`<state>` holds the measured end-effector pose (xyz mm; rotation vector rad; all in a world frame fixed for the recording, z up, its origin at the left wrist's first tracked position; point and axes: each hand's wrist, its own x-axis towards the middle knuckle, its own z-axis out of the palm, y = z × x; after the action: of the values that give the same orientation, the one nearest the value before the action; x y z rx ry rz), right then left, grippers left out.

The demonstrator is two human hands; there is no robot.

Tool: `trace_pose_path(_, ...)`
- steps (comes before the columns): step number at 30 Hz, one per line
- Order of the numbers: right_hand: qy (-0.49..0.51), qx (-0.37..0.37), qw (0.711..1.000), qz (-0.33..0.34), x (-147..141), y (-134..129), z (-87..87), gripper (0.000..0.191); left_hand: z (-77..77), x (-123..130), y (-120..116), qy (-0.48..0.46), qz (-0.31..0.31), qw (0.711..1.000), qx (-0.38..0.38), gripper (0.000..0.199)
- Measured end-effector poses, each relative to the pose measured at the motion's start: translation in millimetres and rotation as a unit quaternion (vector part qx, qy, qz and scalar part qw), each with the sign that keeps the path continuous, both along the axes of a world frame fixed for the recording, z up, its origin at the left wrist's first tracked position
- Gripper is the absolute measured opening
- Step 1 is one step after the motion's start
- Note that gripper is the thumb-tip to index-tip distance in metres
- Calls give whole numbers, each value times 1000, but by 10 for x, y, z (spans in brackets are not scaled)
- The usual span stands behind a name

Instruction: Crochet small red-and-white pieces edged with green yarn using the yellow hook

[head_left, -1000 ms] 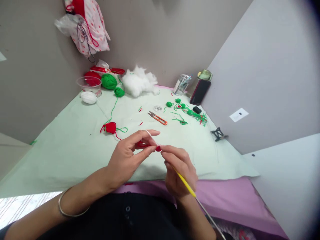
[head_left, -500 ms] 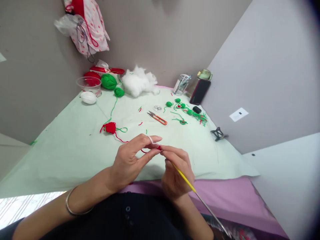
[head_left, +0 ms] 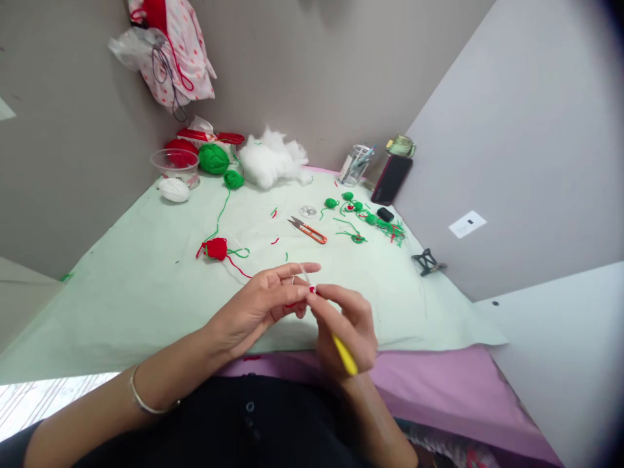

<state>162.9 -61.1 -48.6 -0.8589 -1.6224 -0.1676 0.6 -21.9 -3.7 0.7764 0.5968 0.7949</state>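
Your left hand [head_left: 253, 302] pinches a small red piece [head_left: 312, 290] above the green cloth [head_left: 160, 299], white yarn [head_left: 305, 275] over a finger, while your right hand [head_left: 361, 325] grips a yellow-handled tool [head_left: 345, 355] close by; working that yarn likely needs steady tension

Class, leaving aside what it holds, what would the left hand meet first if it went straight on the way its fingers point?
Most likely the right hand, close beyond the small red piece that the left hand pinches; depth and any contact there are unclear.
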Motion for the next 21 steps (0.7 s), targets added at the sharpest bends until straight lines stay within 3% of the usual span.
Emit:
trace_pose_path(4, 182, -144, 966, 116, 75, -16, 159, 25, 11, -71, 36, 44, 34, 995, 79, 38)
trace_pose_path(6, 254, -177, 938, 157, 82, -11, 207, 21, 19, -73, 25, 69, 48, 988, 130, 35)
trace_pose_path(8, 262, -189, 930, 176, 68, 4, 224, 19, 29, -49, -3, 84, 51, 982, 164, 35)
trace_pose_path(14, 174, -142, 970, 94, -43, 27, 154, 24, 17, 64, -76, 70, 83, 982, 157, 35)
trace_pose_path(19, 57, -18, 998, -3, -99, 35, 35, 39, -42, 98, -62, 4, 72, 996, 43, 44)
trace_pose_path(21, 61, -26, 998, 4, -74, 51, 46, 36, -45, 82, -26, -12, 33, 999, -14, 37)
